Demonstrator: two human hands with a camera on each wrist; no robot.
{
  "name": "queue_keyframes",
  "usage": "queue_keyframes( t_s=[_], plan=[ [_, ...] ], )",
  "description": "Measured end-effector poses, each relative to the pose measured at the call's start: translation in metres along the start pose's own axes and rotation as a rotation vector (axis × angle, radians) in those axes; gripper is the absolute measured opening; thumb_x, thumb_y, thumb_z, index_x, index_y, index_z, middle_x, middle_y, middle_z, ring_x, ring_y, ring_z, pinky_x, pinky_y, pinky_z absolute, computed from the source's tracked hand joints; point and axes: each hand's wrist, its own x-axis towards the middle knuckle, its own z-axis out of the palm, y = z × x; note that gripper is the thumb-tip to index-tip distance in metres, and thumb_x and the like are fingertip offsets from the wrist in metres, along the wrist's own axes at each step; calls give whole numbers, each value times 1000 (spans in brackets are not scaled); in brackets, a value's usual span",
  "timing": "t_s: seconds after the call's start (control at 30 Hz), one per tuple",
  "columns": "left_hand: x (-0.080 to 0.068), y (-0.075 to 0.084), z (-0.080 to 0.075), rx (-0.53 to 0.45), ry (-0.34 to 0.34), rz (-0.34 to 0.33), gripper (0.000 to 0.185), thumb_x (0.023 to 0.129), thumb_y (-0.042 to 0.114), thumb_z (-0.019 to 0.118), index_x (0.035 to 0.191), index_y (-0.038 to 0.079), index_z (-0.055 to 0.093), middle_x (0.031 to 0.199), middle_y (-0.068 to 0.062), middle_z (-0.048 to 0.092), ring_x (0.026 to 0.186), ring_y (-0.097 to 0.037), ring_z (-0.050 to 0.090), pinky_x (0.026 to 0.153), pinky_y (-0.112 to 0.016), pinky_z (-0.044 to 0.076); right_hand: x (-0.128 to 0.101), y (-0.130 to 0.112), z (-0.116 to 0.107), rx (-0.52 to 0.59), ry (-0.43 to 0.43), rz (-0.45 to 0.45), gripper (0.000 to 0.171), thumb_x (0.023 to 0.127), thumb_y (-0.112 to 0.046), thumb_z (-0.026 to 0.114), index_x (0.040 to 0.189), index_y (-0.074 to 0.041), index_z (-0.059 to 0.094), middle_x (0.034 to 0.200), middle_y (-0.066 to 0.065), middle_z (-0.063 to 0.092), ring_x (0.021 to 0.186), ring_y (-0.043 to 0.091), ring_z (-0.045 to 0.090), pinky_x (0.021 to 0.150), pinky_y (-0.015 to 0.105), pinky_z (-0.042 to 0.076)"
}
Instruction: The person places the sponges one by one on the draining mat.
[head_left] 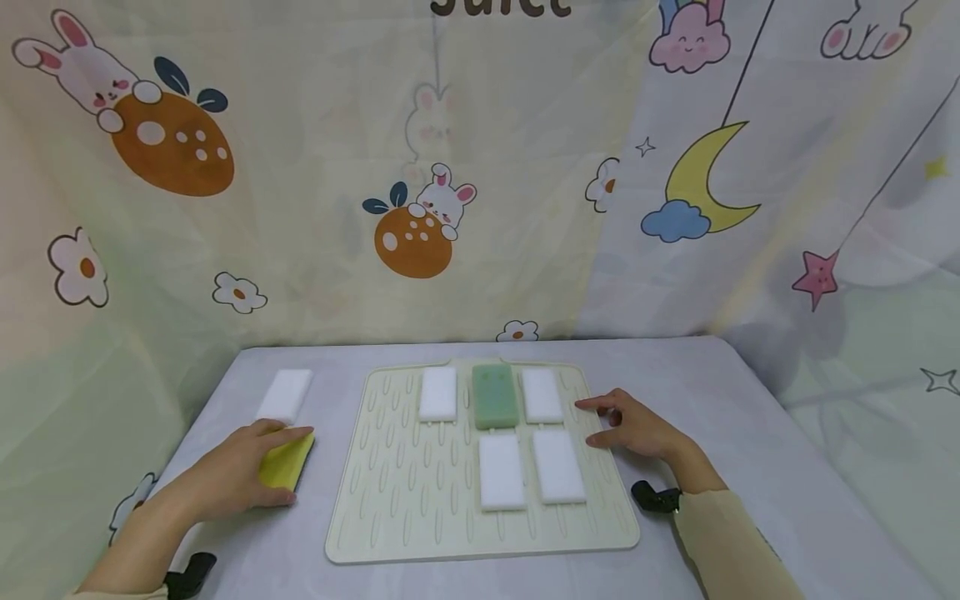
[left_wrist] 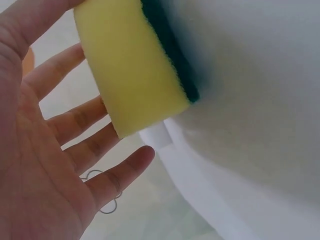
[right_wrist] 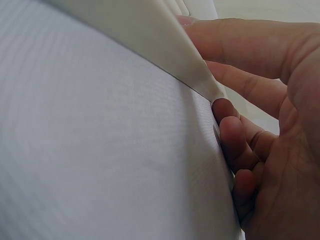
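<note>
My left hand (head_left: 232,471) grips a yellow sponge (head_left: 285,463) between thumb and fingers, left of the mat. In the left wrist view, the yellow sponge (left_wrist: 127,65) tilts with its dark green scouring layer (left_wrist: 172,52) facing the tablecloth. Behind it on the cloth lies a white sponge block (head_left: 286,394). At the right edge of a pale ridged mat (head_left: 397,508), my right hand (head_left: 641,429) rests with index finger and thumb extended over the rim. Its other fingers are bent beside the mat's edge (right_wrist: 150,35) in the right wrist view.
On the mat, a green sponge (head_left: 495,397) lies in the back row between two white blocks (head_left: 438,394). Two more white blocks (head_left: 502,472) lie in front. A white cloth (head_left: 750,467) covers the table, and a printed curtain (head_left: 300,208) hangs behind.
</note>
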Motion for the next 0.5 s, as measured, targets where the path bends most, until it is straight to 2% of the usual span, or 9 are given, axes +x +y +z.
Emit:
queue_keyframes(
  t_s=[0.17,0.33,0.5],
  plan=[
    [0,4,-3,13,32,16,86,69,49,93,145,25,62,141,-19,57,122,-40,57,96,-56,51,1,0,0,-10,0,0,66,82,-25,88,143,-14,64,116,13,45,95,24,37,78,32,35],
    [1,16,-7,-5,53,27,85,70,52,91,145,27,61,143,-20,55,124,-43,55,95,-58,51,1,0,0,-7,-2,6,67,81,-25,88,143,-14,64,116,13,44,95,24,37,78,31,36],
    [6,27,-7,10,72,32,85,71,54,91,146,29,60,144,-16,55,126,-40,54,96,-57,52,1,-1,0,-4,-2,12,67,82,-25,88,143,-14,63,117,13,44,95,24,37,78,32,36]
  ],
)
